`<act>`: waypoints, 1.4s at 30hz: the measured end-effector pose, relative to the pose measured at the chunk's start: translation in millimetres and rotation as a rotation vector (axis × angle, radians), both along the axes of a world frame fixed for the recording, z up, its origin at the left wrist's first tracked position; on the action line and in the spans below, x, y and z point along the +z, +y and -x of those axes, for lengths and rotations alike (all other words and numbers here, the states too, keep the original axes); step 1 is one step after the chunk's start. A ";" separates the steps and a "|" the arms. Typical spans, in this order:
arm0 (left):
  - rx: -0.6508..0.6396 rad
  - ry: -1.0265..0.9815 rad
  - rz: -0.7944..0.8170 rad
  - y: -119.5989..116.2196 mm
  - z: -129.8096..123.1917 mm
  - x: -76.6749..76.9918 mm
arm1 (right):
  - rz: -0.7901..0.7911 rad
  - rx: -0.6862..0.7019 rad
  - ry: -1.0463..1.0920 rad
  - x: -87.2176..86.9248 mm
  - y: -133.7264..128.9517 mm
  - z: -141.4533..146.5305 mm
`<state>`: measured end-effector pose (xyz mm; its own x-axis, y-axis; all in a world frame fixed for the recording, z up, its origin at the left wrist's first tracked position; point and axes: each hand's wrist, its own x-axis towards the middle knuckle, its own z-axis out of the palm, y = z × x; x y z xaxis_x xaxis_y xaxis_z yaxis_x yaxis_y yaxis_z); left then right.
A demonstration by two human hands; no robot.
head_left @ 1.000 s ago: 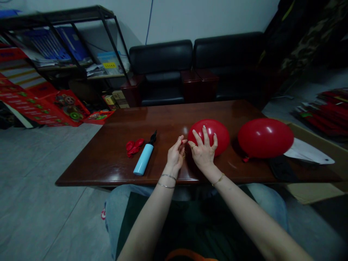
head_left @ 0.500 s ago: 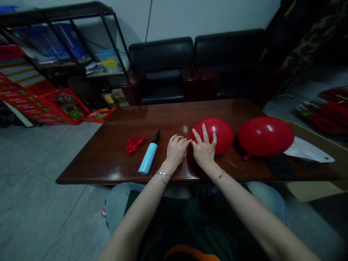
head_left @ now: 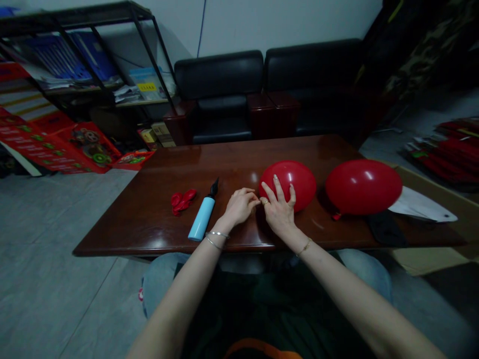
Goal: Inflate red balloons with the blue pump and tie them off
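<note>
An inflated red balloon [head_left: 305, 187] lies on the brown table. My right hand [head_left: 279, 207] has its fingers spread over the balloon's left side, with thumb and fingertips at its neck. My left hand [head_left: 241, 205] is pinched together just left of the neck; the bit between its fingertips is too small to make out. Farther right rests a second inflated red balloon [head_left: 362, 187] with its knot toward me. Left of my hands, a light blue pump [head_left: 202, 218] with a black nozzle lies beside several uninflated red balloons [head_left: 183, 201].
The wooden table [head_left: 149, 199] spans the view. At its right end are a white sheet [head_left: 419, 205], a dark flat object [head_left: 385, 229] and cardboard [head_left: 434, 259]. Behind stand black sofas [head_left: 220, 77], with a shelf [head_left: 90, 89] and red boxes [head_left: 78, 147] at left.
My left hand has shifted slightly left and down, and the red neck piece between the hands is now less visible. My right hand still rests on the balloon. The view has moved a little.
</note>
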<state>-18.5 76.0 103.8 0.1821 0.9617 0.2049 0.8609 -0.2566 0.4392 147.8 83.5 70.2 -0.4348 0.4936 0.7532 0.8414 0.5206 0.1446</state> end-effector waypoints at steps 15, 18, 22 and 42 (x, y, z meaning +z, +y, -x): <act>-0.029 0.095 0.170 6.7 12.2 -2.0 | -0.013 0.119 -0.062 -5.6 0.6 -8.0; -0.088 0.090 0.050 5.9 8.2 -3.8 | 0.006 0.121 -0.009 -5.8 1.5 -9.0; 0.005 -0.068 -0.088 -0.8 14.0 -21.9 | -0.013 0.091 0.026 -8.9 2.1 -13.3; 0.378 0.146 0.018 12.8 -0.5 -59.7 | 0.006 0.009 0.083 -16.5 -3.7 -20.2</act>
